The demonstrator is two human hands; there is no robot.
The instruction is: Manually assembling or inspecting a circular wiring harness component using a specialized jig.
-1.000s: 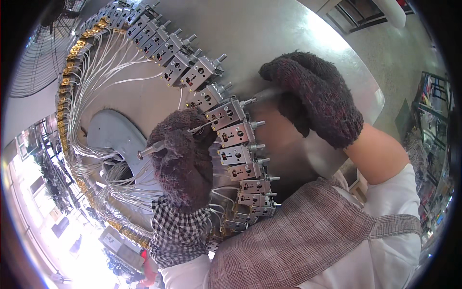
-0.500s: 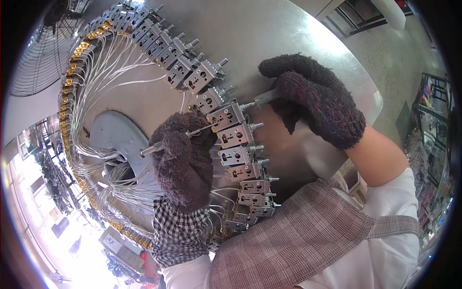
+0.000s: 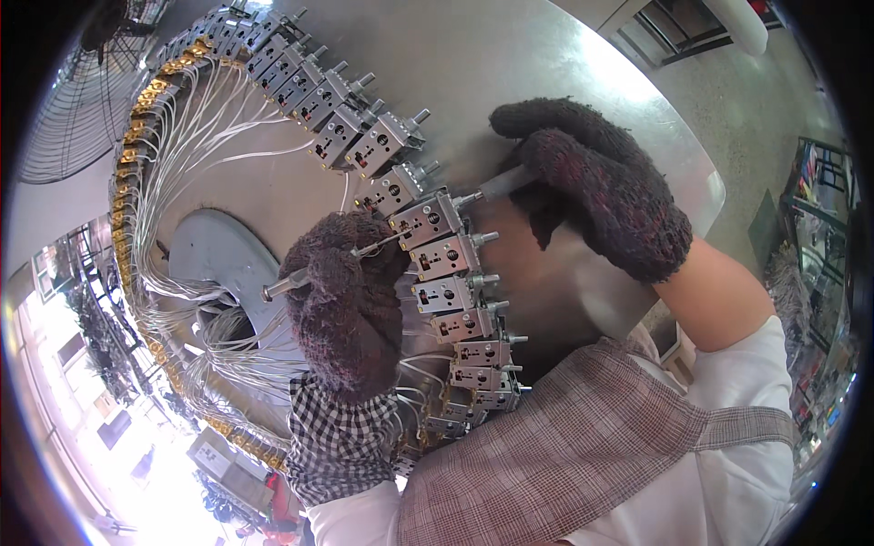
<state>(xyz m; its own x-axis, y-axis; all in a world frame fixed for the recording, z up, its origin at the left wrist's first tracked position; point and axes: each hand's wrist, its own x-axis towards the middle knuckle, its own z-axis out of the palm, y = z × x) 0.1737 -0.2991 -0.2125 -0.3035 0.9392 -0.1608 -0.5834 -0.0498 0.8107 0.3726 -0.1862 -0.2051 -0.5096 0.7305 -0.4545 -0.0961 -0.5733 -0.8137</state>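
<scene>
Both hands wear thick dark knitted gloves. My left hand (image 3: 341, 309) is closed around a thin screwdriver-like tool (image 3: 382, 243); its narrow metal shaft reaches the face of a small metal control box (image 3: 426, 221) with a stub shaft. On that box's other side, my right hand (image 3: 601, 187) is closed on a grey cylindrical tool (image 3: 503, 185), whose end meets the stub shaft. The glove hides most of this tool. Similar boxes (image 3: 443, 257) stand side by side in a curved row, before and beyond the one between my hands.
White wires (image 3: 209, 118) run inward from the ring of boxes and brass-coloured fittings (image 3: 130, 155) to a grey round hub (image 3: 223, 250). Beneath lies a shiny metal table (image 3: 473, 55) with a rounded edge. A fan (image 3: 73, 127) stands at far left, a shelf rack (image 3: 824, 182) at right.
Very little differs. My right hand and its grey tool have shifted slightly, and the box between my hands sits a touch further left. Both grips stay the same.
</scene>
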